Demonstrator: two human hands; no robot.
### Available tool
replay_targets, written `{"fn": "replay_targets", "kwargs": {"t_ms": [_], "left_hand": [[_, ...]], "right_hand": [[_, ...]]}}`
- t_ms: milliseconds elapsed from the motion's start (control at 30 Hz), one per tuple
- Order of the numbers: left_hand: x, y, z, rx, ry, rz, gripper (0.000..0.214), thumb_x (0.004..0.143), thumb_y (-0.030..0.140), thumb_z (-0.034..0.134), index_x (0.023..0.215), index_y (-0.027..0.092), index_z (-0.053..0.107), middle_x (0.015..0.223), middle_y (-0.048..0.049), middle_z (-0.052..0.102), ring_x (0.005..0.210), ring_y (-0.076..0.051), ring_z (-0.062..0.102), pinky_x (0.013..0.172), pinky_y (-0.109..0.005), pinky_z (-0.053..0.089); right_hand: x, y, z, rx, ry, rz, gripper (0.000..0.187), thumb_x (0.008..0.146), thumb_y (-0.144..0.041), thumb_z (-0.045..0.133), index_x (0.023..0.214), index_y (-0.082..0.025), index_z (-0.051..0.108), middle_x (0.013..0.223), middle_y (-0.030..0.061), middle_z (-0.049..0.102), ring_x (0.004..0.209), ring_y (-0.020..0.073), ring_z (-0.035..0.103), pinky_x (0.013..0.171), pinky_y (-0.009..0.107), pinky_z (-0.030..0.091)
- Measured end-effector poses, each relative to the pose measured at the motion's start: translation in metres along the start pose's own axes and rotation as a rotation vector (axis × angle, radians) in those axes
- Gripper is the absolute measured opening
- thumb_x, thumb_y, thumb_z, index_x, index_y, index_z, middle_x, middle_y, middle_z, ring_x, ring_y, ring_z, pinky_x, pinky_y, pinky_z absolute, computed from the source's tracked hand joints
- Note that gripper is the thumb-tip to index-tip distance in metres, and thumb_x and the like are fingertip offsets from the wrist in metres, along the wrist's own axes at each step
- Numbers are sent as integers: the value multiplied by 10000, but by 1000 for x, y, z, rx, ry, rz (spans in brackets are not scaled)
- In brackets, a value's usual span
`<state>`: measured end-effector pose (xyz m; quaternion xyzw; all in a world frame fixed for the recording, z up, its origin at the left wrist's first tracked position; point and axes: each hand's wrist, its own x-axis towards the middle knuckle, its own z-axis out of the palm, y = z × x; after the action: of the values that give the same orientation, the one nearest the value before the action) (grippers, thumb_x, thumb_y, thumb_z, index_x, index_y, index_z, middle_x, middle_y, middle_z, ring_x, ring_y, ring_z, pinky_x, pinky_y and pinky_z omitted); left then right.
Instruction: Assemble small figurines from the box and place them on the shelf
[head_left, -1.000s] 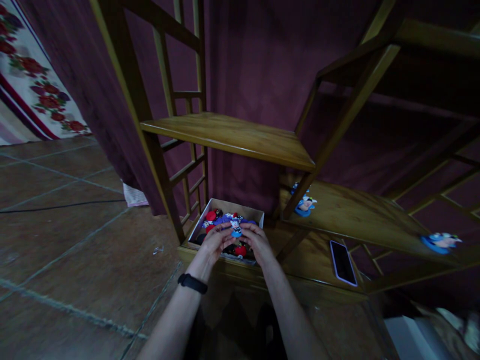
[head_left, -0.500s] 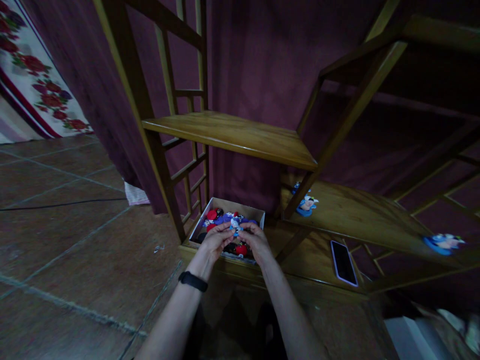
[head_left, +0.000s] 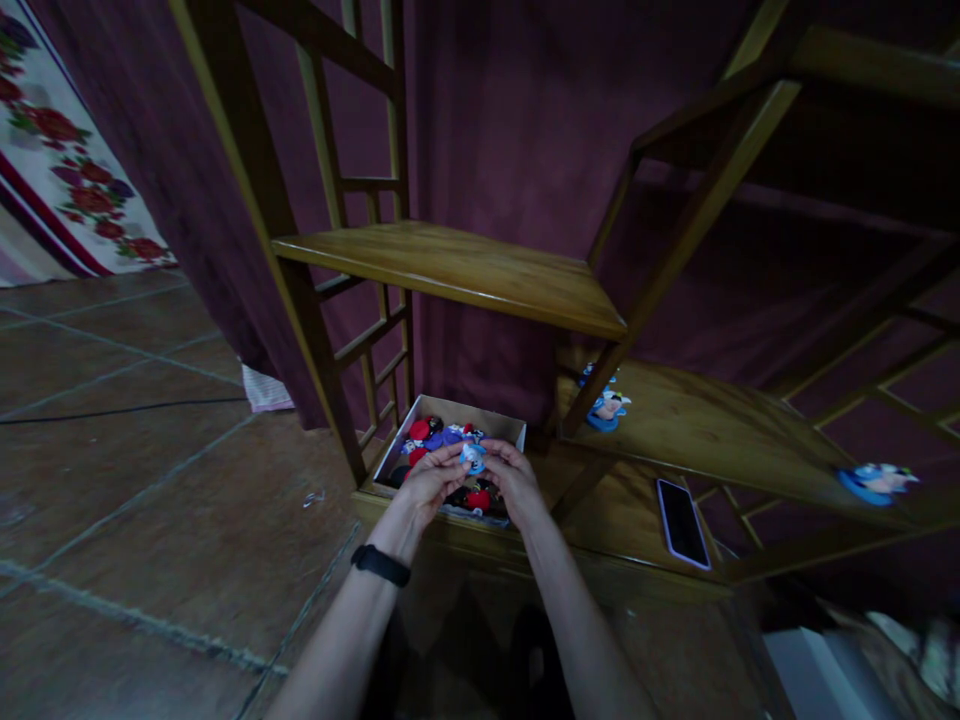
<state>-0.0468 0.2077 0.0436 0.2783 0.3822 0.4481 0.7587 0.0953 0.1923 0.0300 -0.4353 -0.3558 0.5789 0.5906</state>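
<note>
A small blue-and-white figurine (head_left: 473, 458) is held between the fingers of both my hands, above the front part of a cardboard box. My left hand (head_left: 433, 481), with a black band on its wrist, grips it from the left. From the other side my right hand (head_left: 511, 473) has its fingers closed on it too. Below them the open box (head_left: 491, 415) holds several red, purple and black figurines, partly hidden by my hands. Similar blue-based figurines (head_left: 606, 410) stand on the shelf to the right.
The box sits on the low base of a wooden shelf unit (head_left: 450, 275). A phone (head_left: 683, 524) lies on the base at right. Another blue-based figurine (head_left: 876, 483) is at the right shelf's end. Dark curtains (head_left: 495, 130) hang behind; a cable (head_left: 127, 409) crosses the floor.
The figurine has been turned between my fingers and tilted, showing a different side. My hands stay over the box, and the whole view has shifted slightly.
</note>
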Motion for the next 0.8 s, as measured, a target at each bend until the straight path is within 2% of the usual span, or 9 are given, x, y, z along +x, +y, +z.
{"fn": "replay_targets", "kwargs": {"t_ms": [300,467,600,700,800], "left_hand": [[1,-7,4,18,143,33,329,550,-12,701,850,117,666,641,-35,664,497,-85,589,508,-185,480],[7,-13,8,41,241,179,338,529,31,709,846,122,634,574,13,622,467,-78,557,493,-191,455],[7,-12,11,121,230,297,365,518,68,717,868,119,628,526,40,589,430,-70,515,448,-177,412],[4,-10,13,111,183,252,354,536,93,721,878,120,634,557,25,601,485,-85,550,502,-197,452],[2,-8,13,42,191,159,306,563,130,729,858,116,646,654,-24,646,581,-112,599,599,-248,500]], "right_hand": [[1,14,6,12,25,55,275,616,-305,616,876,-217,621,864,6,637,733,154,595,629,280,500],[3,14,9,-179,109,-86,264,625,-228,557,880,-230,625,891,-5,636,840,160,573,762,289,456],[3,11,9,-303,66,-149,307,632,-238,588,938,-236,615,876,-11,632,783,150,561,760,277,440],[5,14,6,-352,52,-152,283,658,-293,589,934,-234,610,860,-9,626,760,154,560,709,270,447],[10,19,1,-415,90,-175,255,660,-298,587,905,-229,610,825,-10,621,745,157,560,702,272,445]]}}
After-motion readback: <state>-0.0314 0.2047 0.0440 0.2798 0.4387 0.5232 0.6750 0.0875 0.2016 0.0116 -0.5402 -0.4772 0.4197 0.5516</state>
